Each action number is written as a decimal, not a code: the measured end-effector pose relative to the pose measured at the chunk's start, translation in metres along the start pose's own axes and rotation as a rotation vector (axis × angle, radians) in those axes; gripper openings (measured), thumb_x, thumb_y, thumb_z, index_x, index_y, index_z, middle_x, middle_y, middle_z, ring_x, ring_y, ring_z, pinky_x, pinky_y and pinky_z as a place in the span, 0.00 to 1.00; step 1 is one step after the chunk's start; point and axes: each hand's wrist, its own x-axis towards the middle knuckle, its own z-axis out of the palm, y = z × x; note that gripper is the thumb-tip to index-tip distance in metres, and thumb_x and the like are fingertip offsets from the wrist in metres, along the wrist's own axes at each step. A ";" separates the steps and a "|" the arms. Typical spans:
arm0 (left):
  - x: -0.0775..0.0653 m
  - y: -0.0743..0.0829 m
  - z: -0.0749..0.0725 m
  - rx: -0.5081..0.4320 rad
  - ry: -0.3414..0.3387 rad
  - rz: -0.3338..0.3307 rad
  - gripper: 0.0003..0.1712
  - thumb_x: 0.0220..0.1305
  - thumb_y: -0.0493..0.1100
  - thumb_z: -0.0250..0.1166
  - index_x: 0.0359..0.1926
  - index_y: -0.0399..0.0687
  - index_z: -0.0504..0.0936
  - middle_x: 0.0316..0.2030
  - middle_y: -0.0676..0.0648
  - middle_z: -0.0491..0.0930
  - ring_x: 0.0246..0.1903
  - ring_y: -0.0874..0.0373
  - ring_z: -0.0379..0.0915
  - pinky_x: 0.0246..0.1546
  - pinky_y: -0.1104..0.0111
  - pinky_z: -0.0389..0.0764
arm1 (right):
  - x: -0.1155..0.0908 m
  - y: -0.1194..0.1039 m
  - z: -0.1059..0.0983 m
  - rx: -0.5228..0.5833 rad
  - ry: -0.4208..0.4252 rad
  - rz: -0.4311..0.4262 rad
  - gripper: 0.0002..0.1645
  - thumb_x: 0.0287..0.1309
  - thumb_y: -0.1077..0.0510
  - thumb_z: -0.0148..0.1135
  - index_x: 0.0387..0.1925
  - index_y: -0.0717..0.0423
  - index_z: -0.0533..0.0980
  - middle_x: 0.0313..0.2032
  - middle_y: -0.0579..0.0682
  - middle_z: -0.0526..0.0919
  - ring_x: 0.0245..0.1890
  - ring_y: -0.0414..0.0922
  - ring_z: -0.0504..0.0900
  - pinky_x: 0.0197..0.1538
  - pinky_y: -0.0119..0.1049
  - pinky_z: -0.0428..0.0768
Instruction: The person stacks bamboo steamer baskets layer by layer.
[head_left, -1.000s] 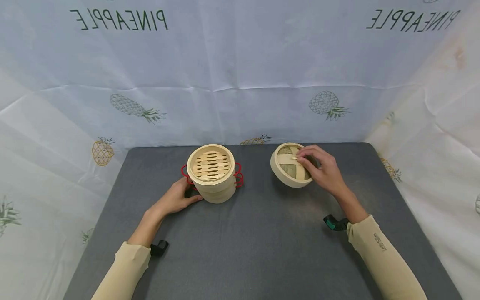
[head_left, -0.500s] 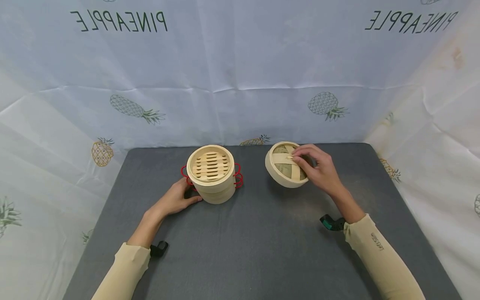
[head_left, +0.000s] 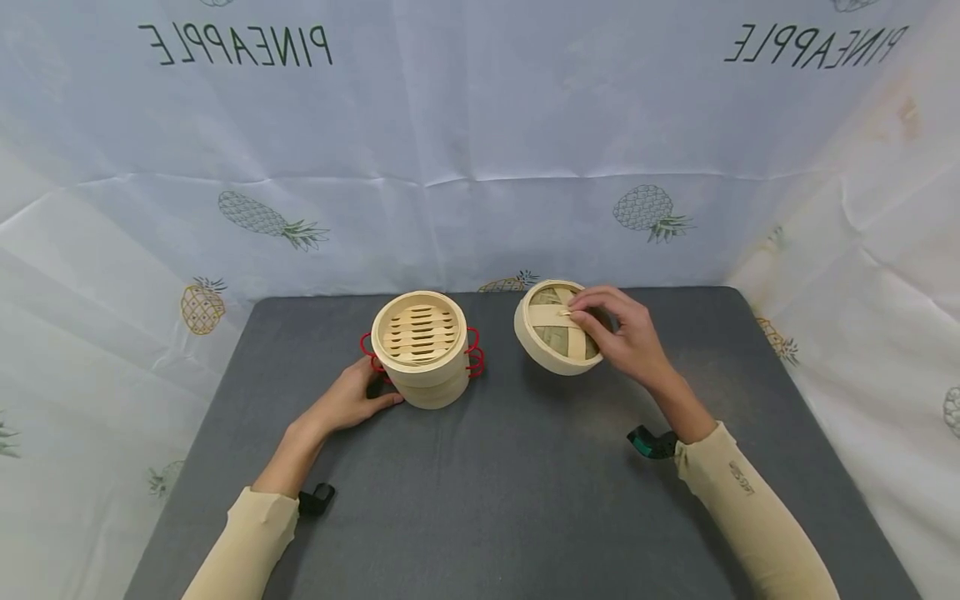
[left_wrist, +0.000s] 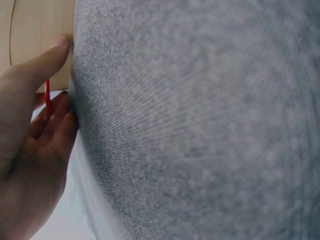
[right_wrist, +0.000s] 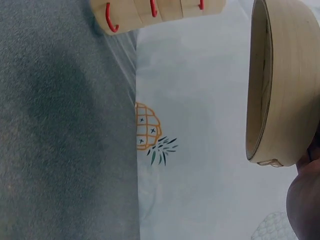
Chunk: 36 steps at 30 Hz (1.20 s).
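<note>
A stacked bamboo steamer (head_left: 431, 379) with red side handles stands upright toward the back of the table. Its top tier is uncovered, so the slatted base (head_left: 420, 332) inside shows. At its lower left is my left hand (head_left: 348, 400); in the left wrist view the thumb (left_wrist: 47, 62) touches the side and the fingers lie beside a red handle (left_wrist: 48, 97). My right hand (head_left: 618, 333) pinches the small loop on top of the woven bamboo lid (head_left: 551, 342). The lid hangs tilted above the table, right of the steamer. In the right wrist view its hollow underside (right_wrist: 259, 82) shows.
The dark grey table (head_left: 480, 508) runs back to a white cloth backdrop (head_left: 480, 125) printed with pineapples and reversed lettering. Black wrist devices (head_left: 652, 443) sit under both wrists. The table's back edge is close behind the steamer.
My right hand has moved left with the lid, bringing it nearer the steamer. The left hand and the steamer have stayed in place.
</note>
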 end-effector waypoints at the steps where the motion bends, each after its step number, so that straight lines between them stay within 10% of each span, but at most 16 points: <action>1: 0.000 0.000 0.000 0.002 0.001 0.000 0.36 0.68 0.42 0.78 0.72 0.42 0.75 0.62 0.40 0.82 0.62 0.43 0.82 0.63 0.46 0.83 | 0.001 -0.001 0.001 0.004 0.000 -0.001 0.16 0.62 0.78 0.70 0.46 0.59 0.88 0.48 0.59 0.89 0.56 0.33 0.83 0.64 0.22 0.78; 36: -0.001 -0.002 0.000 -0.005 -0.005 0.001 0.38 0.67 0.41 0.79 0.73 0.41 0.74 0.63 0.38 0.81 0.63 0.42 0.82 0.65 0.45 0.83 | 0.014 -0.019 0.032 0.138 0.050 -0.075 0.13 0.64 0.79 0.67 0.45 0.66 0.87 0.48 0.66 0.86 0.58 0.36 0.84 0.67 0.29 0.82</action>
